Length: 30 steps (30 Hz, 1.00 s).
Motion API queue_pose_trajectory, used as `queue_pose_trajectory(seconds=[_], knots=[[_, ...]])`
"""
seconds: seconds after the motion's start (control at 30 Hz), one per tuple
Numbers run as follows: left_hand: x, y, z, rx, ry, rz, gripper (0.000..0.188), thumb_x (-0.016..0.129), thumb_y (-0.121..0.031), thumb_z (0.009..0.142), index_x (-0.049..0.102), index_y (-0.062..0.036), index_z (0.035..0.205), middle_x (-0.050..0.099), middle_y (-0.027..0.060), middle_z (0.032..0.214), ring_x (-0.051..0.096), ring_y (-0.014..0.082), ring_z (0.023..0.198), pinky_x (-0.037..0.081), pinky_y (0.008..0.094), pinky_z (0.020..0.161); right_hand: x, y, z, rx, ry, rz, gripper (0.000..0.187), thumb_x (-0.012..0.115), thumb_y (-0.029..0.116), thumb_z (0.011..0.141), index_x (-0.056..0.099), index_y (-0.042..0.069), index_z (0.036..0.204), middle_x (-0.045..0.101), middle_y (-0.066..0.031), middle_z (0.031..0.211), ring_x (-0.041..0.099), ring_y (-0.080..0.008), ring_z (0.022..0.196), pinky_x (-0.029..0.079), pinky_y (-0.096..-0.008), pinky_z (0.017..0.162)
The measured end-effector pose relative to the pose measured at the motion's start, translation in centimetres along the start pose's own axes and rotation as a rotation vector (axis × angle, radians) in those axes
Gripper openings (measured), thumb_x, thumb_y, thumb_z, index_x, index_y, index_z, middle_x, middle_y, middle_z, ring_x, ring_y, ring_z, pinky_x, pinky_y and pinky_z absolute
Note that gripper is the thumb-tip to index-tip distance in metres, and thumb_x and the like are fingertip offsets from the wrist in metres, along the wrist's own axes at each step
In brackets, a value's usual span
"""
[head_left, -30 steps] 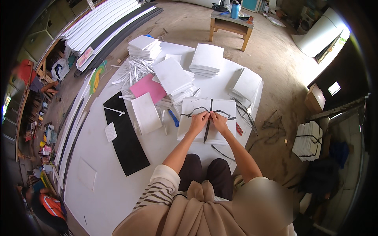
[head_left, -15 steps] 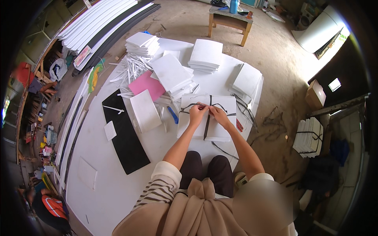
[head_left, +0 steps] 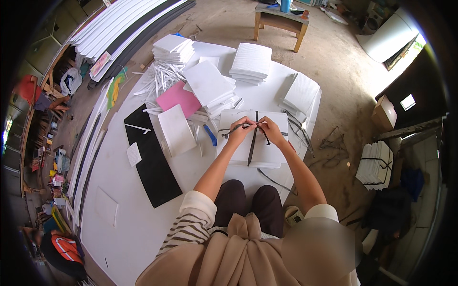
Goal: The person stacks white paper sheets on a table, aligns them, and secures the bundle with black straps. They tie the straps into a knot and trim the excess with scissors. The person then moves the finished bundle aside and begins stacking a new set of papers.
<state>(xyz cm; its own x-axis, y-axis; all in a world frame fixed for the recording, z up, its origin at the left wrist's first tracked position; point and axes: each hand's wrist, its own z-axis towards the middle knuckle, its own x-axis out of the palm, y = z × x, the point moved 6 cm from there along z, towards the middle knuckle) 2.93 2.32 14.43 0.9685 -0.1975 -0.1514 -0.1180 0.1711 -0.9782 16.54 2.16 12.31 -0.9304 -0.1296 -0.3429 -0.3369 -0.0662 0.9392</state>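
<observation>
In front of my knees lies a stack of white foam sheets (head_left: 234,155), crossed by a black strap (head_left: 251,151) running lengthwise and crosswise. Over the crossing, my left hand (head_left: 242,129) pinches one loose end of the strap. Close beside it, my right hand (head_left: 269,129) pinches the strap too, and a short end dangles below its fingers. The fingertips of both hands nearly meet at the crossing, and they hide any knot there. Left of the stack lies a blue cutter (head_left: 209,136).
Around the white work surface (head_left: 109,238) stand more white stacks (head_left: 250,62), a pink sheet (head_left: 179,99), a heap of thin offcuts (head_left: 164,78) and a long black sheet (head_left: 152,162). Loose black straps (head_left: 301,131) trail at the right edge. A tied white bundle (head_left: 375,164) sits on the floor.
My hands have shifted slightly, the right one turning and drawing its strap end down, so that it hangs toward me. The left still grips its end. The view has moved a little.
</observation>
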Motion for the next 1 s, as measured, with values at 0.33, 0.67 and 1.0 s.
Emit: queue_pose_trajectory(seconds=[0.33, 0.67, 1.0], knots=[[-0.6, 2.6, 1.4, -0.354, 0.114, -0.152, 0.019, 0.063, -0.024, 0.075, 0.058, -0.0079, 0.082, 0.059, 0.0036, 0.084, 0.052, 0.0117, 0.084, 0.036, 0.026, 0.078, 0.1, 3.1, -0.5, -0.092, 0.198, -0.055, 0.046, 0.061, 0.01, 0.074, 0.047, 0.019, 0.116, 0.059, -0.0047, 0.091, 0.053, -0.0165, 0.07, 0.043, -0.0291, 0.068], [-0.3, 2.6, 0.8, -0.436, 0.094, -0.131, 0.023, 0.056, -0.026, 0.077, 0.06, -0.0058, 0.089, 0.06, 0.003, 0.086, 0.052, 0.011, 0.085, 0.036, 0.0257, 0.078, -0.2, 4.3, -1.3, -0.163, 0.002, -0.136, 0.03, 0.052, 0.002, 0.074, 0.06, 0.016, 0.1, 0.054, -0.0041, 0.075, 0.044, -0.0176, 0.064, 0.039, -0.0285, 0.063], [0.0, 1.8, 0.2, -0.433, -0.057, -0.198, 0.031, 0.046, -0.03, 0.085, 0.063, -0.0036, 0.085, 0.062, 0.004, 0.08, 0.056, 0.0121, 0.078, 0.04, 0.0225, 0.069, -0.3, 2.3, -1.0, -0.154, -0.128, 0.031, 0.016, 0.047, 0.017, 0.081, 0.059, 0.007, 0.077, 0.047, -0.0027, 0.094, 0.035, -0.0221, 0.093, 0.028, -0.0319, 0.085]])
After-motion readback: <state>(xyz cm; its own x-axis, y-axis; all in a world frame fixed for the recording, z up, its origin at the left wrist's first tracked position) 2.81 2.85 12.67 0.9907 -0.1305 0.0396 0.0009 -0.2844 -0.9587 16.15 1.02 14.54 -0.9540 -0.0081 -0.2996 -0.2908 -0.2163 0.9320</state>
